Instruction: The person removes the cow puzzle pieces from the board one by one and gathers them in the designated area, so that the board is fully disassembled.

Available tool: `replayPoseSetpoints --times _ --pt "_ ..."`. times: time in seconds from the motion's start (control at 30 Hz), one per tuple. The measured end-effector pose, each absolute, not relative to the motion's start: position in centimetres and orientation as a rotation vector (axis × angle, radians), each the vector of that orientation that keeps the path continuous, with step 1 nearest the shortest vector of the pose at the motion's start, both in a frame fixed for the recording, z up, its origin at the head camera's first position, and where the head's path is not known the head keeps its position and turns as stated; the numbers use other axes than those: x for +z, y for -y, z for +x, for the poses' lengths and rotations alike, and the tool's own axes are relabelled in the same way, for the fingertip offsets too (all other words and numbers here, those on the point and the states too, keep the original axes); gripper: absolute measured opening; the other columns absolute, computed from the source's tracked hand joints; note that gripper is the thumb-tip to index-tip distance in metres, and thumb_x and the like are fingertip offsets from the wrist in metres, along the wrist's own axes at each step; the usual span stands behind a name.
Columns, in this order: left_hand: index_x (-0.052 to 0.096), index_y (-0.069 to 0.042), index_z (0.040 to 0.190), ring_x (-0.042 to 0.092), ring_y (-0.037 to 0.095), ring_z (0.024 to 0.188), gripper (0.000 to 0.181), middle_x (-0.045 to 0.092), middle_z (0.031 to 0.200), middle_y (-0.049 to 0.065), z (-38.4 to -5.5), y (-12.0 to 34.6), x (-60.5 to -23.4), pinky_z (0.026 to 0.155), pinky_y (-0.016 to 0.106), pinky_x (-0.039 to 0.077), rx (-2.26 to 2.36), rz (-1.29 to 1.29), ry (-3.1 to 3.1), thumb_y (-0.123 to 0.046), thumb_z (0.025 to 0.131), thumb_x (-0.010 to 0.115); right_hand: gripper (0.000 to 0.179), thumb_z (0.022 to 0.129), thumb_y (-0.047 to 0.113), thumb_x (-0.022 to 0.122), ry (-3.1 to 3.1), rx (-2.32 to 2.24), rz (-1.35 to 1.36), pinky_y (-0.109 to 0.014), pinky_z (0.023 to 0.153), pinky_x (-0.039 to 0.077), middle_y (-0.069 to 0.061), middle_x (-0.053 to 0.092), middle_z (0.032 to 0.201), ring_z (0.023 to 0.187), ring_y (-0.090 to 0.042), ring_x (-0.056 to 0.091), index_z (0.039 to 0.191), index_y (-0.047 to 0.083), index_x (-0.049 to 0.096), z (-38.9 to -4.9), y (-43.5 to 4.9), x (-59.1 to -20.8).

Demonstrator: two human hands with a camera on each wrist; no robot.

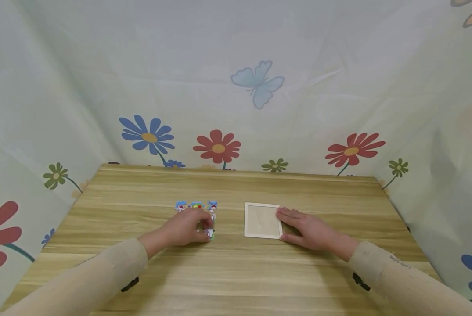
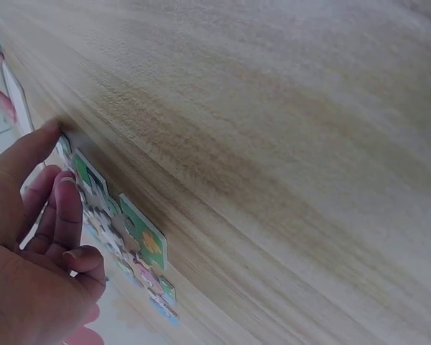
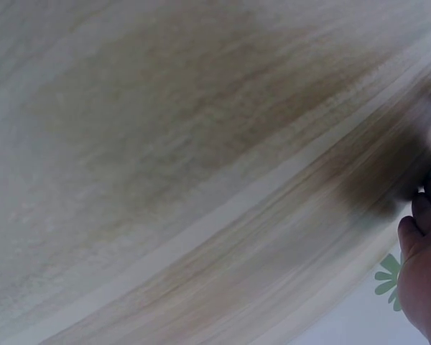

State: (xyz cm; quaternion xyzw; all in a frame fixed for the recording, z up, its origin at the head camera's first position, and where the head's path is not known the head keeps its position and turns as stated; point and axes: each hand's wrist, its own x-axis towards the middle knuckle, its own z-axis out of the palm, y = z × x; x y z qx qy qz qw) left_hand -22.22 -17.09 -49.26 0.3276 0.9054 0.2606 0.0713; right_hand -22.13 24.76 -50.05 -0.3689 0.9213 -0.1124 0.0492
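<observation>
Several jigsaw puzzle pieces (image 1: 197,205), printed in blue, green and white, lie together on the table, left of the middle. My left hand (image 1: 186,226) covers many of them. Its thumb and curled fingers pinch a small puzzle piece (image 1: 209,233) at the group's lower right corner. In the left wrist view, green-edged pieces (image 2: 147,233) lie flat beside those fingers. To the right is a square, pale wooden puzzle frame (image 1: 263,220) with a bare inside. My right hand (image 1: 308,228) rests on its right edge, fingers extended near the upper corner and thumb at the lower one.
The wood-grain table (image 1: 236,272) carries the pieces and the frame, with a gap of table between them. Behind and at both sides hangs a pale curtain (image 1: 299,123) printed with flowers and a butterfly, meeting the table's edges.
</observation>
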Motion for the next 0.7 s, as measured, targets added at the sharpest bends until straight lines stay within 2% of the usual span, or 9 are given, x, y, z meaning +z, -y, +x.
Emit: replayPoseSetpoints --times 0.3,0.5,0.7 --pt "0.076 -0.014 0.099 0.066 0.017 0.091 0.023 0.072 0.095 -0.005 -22.7 17.2 -48.3 0.084 0.037 0.055 0.814 0.968 -2.754 -0.02 0.084 0.092 0.073 0.104 0.054 0.064 -2.824 -0.299 -1.088 -0.057 0.117 0.041 -0.011 0.044 0.167 0.153 -0.035 0.043 0.16 0.009 0.048 -22.5 -25.0 -49.9" --pt "0.077 -0.013 0.106 0.067 0.022 0.091 0.028 0.072 0.1 -0.002 -22.5 17.7 -47.1 0.084 0.039 0.056 0.749 0.896 -2.804 -0.022 0.085 0.093 0.075 0.104 0.058 0.062 -2.852 -0.279 -1.06 -0.057 0.118 0.041 -0.011 0.044 0.167 0.152 -0.036 0.043 0.162 0.011 0.047 -22.6 -25.3 -50.0" --pt "0.077 -0.013 0.116 0.058 0.012 0.077 0.034 0.072 0.106 -0.001 -22.0 18.9 -45.5 0.074 0.032 0.054 0.71 0.897 -2.867 -0.023 0.087 0.091 0.071 0.103 0.05 0.067 -2.889 -0.303 -1.079 -0.058 0.119 0.039 -0.012 0.047 0.165 0.152 -0.036 0.043 0.158 0.009 0.052 -22.5 -25.8 -49.3"
